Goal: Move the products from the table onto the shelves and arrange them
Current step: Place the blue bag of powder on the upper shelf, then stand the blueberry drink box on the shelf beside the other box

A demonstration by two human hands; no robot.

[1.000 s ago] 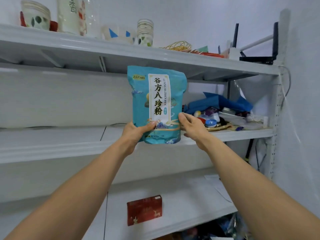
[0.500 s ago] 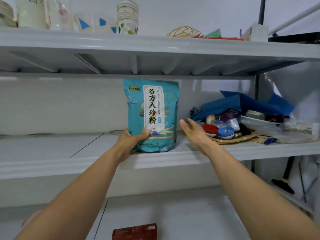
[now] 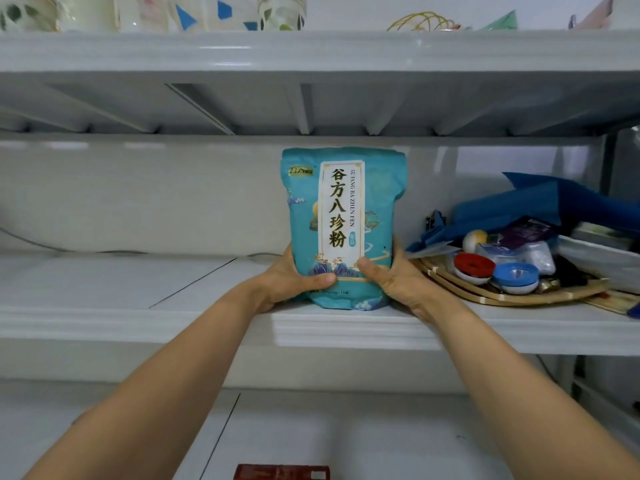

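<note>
"Reading near to far, what comes first?" the student asks.

"Lowest in view, a red box (image 3: pixel 282 472) lies on the lower shelf (image 3: pixel 381 438), with only its top edge showing. Above it, both forearms reach up to the middle shelf (image 3: pixel 173 317)."

"And the hands?"

"The left hand (image 3: pixel 294 282) and right hand (image 3: pixel 391 278) are clamped on the lower sides of the teal pouch (image 3: pixel 343 220), thumbs across its front. Half a second ago the right hand hung open just beside the pouch; it has since closed on it. A second ago the pouch was carried in the air before the shelf. Now its base sits on the middle shelf near the front edge, upright, label facing out."

"What does that imply?"

"By this evidence the pouch has been delivered and the arranging is in hand, either squaring it or sliding it back. A soft pouch may slump on release."

"Beyond it?"

"To the right, near but apart, lie a woven tray (image 3: pixel 519 299) of small caps and a blue bag (image 3: pixel 554 199). Farthest is the top shelf (image 3: pixel 311 53) with paper cups (image 3: pixel 280 12)."
</note>
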